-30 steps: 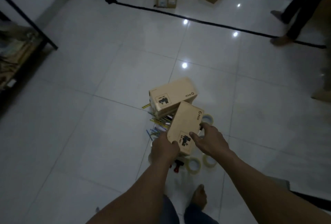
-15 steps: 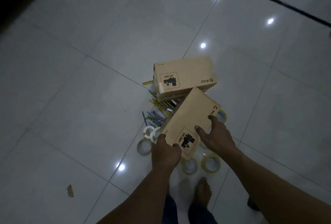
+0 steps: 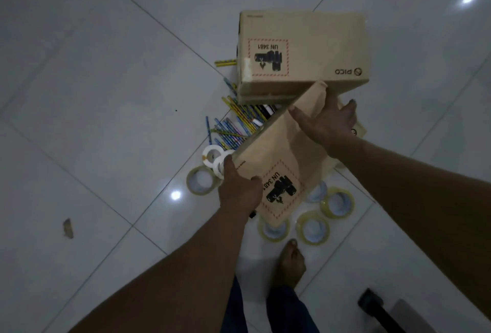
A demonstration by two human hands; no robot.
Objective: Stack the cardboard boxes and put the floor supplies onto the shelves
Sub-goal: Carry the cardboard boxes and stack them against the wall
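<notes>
Off tiled floor [image 3: 106, 93], brown cardboard box [image 3: 279, 162] tilts: left hand [image 3: 239, 191] grips near corner, right hand [image 3: 326, 122] clasps far end (steady two-point hold); far corner beside second brown cardboard box [image 3: 305, 50], likely for stacking.

I see matt brown card on the near cardboard box [image 3: 281, 151] and far cardboard box [image 3: 313, 48]; glossy smooth floor tiles [image 3: 106, 93] mirror lights around shiny tape rolls [image 3: 313, 227].

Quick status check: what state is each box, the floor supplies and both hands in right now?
Near box: closed, tilted, held in both hands
Far box: closed, on the floor, not yet stacked
Tape rolls: flat on the floor
Pencils: loose pile on the floor
Left hand: grips near box's corner
Right hand: grips near box's far end
</notes>
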